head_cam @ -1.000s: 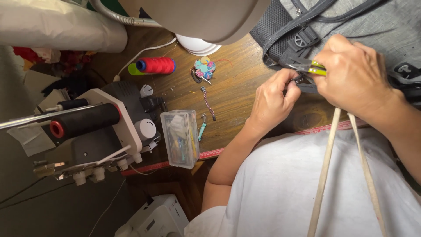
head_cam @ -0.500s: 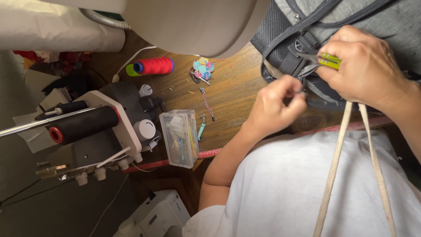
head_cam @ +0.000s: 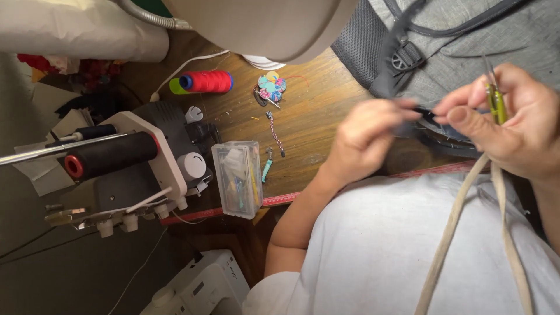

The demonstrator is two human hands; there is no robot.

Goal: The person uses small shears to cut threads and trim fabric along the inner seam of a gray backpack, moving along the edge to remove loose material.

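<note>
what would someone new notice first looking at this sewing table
First, the two hands at upper right: the left hand and right hand pinch a dark strap of the grey fabric backpack, the right also gripping small yellow-green thread snips. Next, the bright red thread spool lying on the brown wooden table, upper middle. At left stands a white and black serger machine carrying a black thread cone.

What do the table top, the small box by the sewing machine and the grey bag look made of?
Table top: likely varnished wood, brown grain showing. Box: clear hard plastic, contents visible through it. Bag: woven grey fabric with a dark mesh panel.
</note>
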